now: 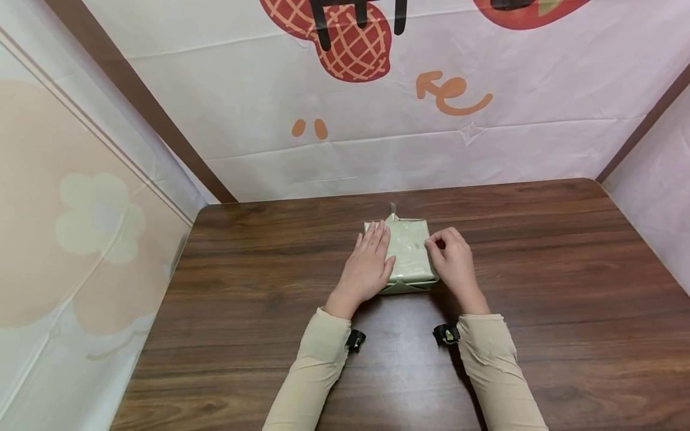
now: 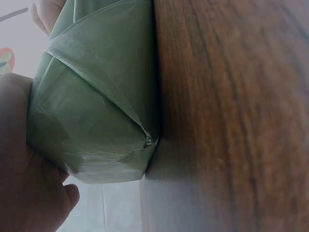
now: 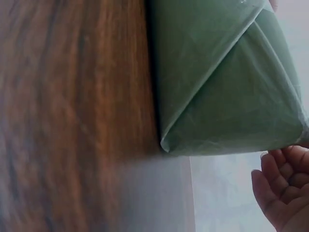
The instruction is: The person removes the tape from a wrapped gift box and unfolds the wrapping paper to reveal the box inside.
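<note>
A box-shaped package wrapped in pale green paper (image 1: 409, 248) lies on the table, its near end folded into a triangular flap. My left hand (image 1: 366, 269) rests flat on the left part of its top, fingers straight and thumb spread. At the package's right edge, the thumb and index finger of my right hand (image 1: 455, 260) meet in a pinch on the wrapping. In the left wrist view the folded green end (image 2: 96, 96) shows diagonal creases, with the left hand (image 2: 29, 169) beside it. The right wrist view has the right hand's curled fingers (image 3: 285, 179) below a package corner.
Dark wood-grain tabletop (image 1: 259, 269) surrounds the package. A small greyish strip (image 1: 393, 209) sticks out from the package's far side. Behind the table hangs a white printed cloth (image 1: 377, 155), with more cloth at the left side (image 1: 102, 287). Dark straps (image 1: 446, 334) sit at both wrists.
</note>
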The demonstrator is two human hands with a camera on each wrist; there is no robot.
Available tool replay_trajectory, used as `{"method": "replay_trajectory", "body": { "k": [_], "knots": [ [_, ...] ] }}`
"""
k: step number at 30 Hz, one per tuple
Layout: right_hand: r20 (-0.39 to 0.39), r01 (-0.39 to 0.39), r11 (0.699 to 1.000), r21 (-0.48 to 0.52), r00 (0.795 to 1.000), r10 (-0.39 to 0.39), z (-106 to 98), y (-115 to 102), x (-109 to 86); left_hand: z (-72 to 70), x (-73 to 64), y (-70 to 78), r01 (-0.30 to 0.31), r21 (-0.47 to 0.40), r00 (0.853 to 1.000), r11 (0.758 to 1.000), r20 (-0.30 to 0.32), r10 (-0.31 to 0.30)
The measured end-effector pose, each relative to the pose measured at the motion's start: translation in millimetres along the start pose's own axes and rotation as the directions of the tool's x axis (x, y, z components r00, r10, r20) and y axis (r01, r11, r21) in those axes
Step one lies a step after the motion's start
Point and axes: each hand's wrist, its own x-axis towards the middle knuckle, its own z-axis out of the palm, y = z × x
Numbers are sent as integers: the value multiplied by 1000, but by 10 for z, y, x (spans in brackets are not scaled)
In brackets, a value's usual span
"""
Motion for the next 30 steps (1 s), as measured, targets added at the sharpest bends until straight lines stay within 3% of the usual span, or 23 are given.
{"method": "replay_trajectory", "body": {
  "k": [7,13,20,24,30],
  "knots": [
    [11,-39,999,33,999,38,-34,-15,7,-4,4,1,5,0,1000,1000,10,-5],
    [61,93,995,43,994,-96,-70,-37,22,-12,7,-1,8,-11,1000,1000,-3,-8],
    [202,242,962,124,943,-263,-72,-111,-20,2,7,-1,11,-26,1000,1000,19,-10],
    [264,276,950,144,915,-305,-34,-131,-43,3,9,-3,12,-31,1000,999,18,-12],
    [294,313,938,146,892,-344,6,-158,-25,-5,2,-4,14,-38,1000,999,17,-14]
  ]
}}
